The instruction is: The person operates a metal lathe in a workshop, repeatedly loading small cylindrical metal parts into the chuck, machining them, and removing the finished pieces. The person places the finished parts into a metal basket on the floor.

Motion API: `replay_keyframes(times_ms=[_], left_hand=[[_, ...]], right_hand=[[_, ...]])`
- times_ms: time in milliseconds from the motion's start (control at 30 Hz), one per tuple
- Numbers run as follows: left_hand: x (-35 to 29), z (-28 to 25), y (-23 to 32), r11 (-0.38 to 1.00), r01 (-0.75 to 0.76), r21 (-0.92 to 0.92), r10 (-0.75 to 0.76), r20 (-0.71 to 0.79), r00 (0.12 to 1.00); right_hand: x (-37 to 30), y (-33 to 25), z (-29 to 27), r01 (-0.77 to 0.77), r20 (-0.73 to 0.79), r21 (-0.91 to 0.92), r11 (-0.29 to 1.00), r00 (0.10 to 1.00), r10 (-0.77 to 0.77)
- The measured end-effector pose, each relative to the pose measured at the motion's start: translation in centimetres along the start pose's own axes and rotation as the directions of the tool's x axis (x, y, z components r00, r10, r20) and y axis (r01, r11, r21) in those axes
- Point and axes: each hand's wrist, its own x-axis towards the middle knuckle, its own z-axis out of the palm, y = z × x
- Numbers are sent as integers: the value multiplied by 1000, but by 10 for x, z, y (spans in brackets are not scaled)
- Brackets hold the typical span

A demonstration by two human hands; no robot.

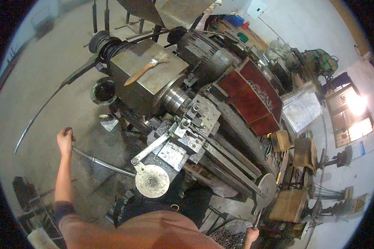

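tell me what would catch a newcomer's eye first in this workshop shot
The big grimy lathe fills the middle, with a wooden-handled paintbrush lying on top of its boxy headstock. At left, the person's left hand grips the end of a long metal lever running to the machine, while the right hand sits at the bottom edge near a handle. A red tray of small metal parts stands out behind.

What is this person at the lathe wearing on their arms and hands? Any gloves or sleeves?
No gloves: the left hand and the right hand are both bare. The left forearm is bare too, with a dark band around the upper arm where the short sleeve of an orange-brown shirt begins. Too little of the right arm shows to tell any sleeve.
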Motion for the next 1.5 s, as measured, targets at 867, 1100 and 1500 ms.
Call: replay_keyframes(times_ms=[867, 1100, 1500], left_hand=[[11, 97, 33, 906, 270, -326, -308, -72, 949], [18, 165, 95, 995, 85, -54, -80, 91, 993], [19, 175, 96, 956, 75, -285, -50, 95, 994]], right_hand=[[126, 58, 41, 124, -68, -225, 966, 987, -143], [91, 44, 36, 65, 18, -160, 985, 998, -63], [20, 27, 17, -84, 46, -185, 979, 995, 94]])
